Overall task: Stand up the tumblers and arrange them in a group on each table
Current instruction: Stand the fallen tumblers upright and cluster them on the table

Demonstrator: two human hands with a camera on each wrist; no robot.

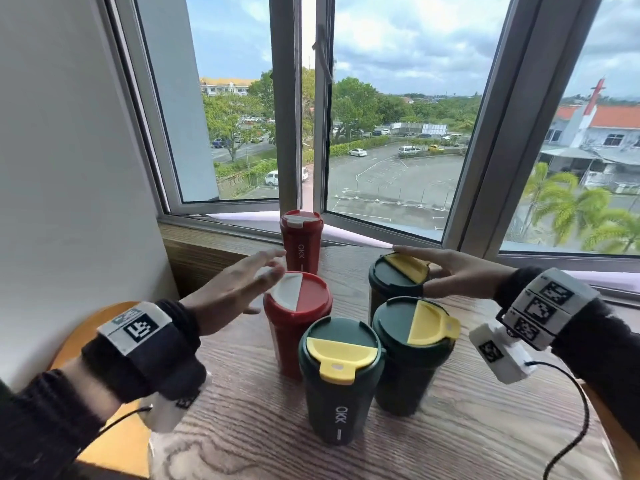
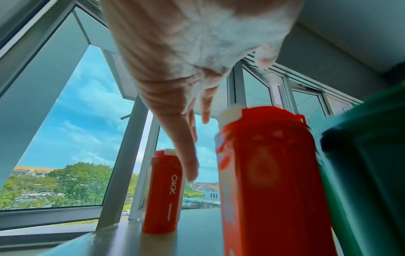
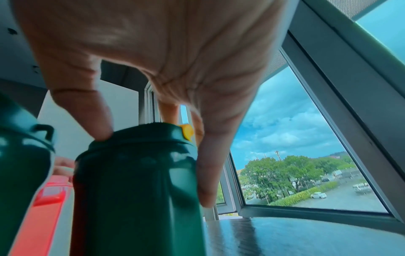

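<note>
Wooden table point(image 1: 485, 427) by window: five upright tumblers, two red point(image 1: 296, 327), three green point(image 1: 341, 386).

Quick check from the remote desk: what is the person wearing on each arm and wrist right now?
Both arms are in dark knit sleeves. Each wrist carries a grey-white band printed with black square tracking markers; the right band shows several. A white camera block with its own marker hangs under each wrist, trailing a thin black cable.

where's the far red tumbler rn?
Head view: far red tumbler stands upright at the table's back edge by the window frame, behind the near red tumbler, just beyond the left hand.
</note>
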